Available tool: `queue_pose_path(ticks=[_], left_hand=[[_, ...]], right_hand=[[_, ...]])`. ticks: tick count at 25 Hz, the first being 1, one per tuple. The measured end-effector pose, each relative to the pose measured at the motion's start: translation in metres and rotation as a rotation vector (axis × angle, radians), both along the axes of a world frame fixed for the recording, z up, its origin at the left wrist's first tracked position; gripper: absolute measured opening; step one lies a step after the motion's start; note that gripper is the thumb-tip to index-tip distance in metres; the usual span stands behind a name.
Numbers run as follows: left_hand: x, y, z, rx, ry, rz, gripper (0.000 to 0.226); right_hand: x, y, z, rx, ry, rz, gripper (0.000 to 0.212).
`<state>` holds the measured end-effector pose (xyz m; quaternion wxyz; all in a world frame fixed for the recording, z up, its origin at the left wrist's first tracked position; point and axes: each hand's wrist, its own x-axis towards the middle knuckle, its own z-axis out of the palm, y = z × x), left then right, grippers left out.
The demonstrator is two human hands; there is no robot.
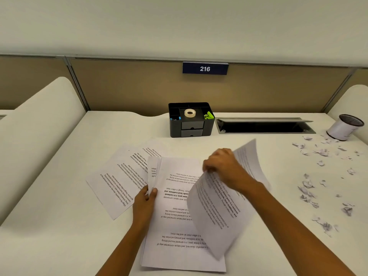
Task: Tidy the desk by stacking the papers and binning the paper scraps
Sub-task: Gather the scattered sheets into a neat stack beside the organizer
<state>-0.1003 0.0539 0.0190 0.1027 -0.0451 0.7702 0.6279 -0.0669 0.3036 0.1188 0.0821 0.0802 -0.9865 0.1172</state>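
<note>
A stack of printed papers (175,220) lies on the white desk (59,236) in front of me. My left hand (146,198) grips the stack's left edge, thumb on top. My right hand (221,166) pinches a loose printed sheet (217,212) that curls in the air over the stack's right side. Two more printed sheets (117,180) lie spread on the desk to the left of the stack. Several torn paper scraps (318,176) are scattered over the right part of the desk. A small bin (343,127) with a white sleeve and dark mesh rim stands at the far right.
A black desk organiser (191,120) with a tape roll and green clip stands at the back centre. Right of it is an open cable tray slot (262,126). A tan partition with a "216" sign (205,68) closes the back; white side dividers flank the desk.
</note>
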Motion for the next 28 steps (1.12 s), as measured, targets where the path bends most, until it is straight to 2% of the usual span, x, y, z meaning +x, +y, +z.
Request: queue_pose_path(ticks=[5, 7, 9, 11, 13, 15, 17, 18, 21, 24, 26, 28], left_hand=[[0.001, -0.001, -0.001, -0.02, 0.016, -0.031, 0.032], [0.001, -0.003, -0.002, -0.021, 0.018, -0.01, 0.038], [-0.002, -0.005, -0.001, 0.06, -0.06, -0.008, 0.044], [-0.005, -0.006, 0.001, 0.119, -0.153, -0.026, 0.046], [-0.004, -0.006, 0.003, 0.067, -0.16, -0.054, 0.042], [-0.004, -0.003, 0.001, -0.014, -0.126, -0.069, 0.045], [-0.005, 0.002, 0.001, -0.047, -0.104, -0.079, 0.048], [-0.006, 0.004, 0.002, -0.038, -0.1, -0.099, 0.048], [-0.005, 0.011, 0.005, -0.044, -0.081, -0.212, 0.047], [0.001, 0.016, 0.007, -0.093, 0.063, -0.246, 0.046], [0.004, 0.015, 0.018, -0.013, 0.202, -0.216, 0.041], [0.005, 0.013, 0.039, 0.116, 0.315, -0.174, 0.032]], right_hand=[[-0.019, -0.071, -0.046, 0.209, 0.088, 0.389, 0.008], [-0.021, -0.091, -0.067, 0.247, 0.193, 0.466, 0.01], [-0.018, -0.101, -0.082, 0.189, 0.364, 0.465, 0.014], [-0.012, -0.099, -0.09, 0.022, 0.461, 0.238, 0.032], [0.0, -0.09, -0.098, -0.134, 0.446, -0.222, 0.047], [0.012, -0.077, -0.105, -0.231, 0.285, -0.733, 0.051], [0.022, -0.066, -0.11, -0.306, 0.073, -1.042, 0.055], [0.025, -0.063, -0.112, -0.327, 0.023, -1.055, 0.056], [0.023, -0.065, -0.112, -0.507, 0.047, -0.851, 0.055], [0.019, -0.068, -0.102, -0.665, 0.048, -0.83, 0.056], [0.021, -0.063, -0.093, -0.754, 0.061, -0.896, 0.057], [0.024, -0.059, -0.077, -0.932, 0.061, -0.881, 0.052]])
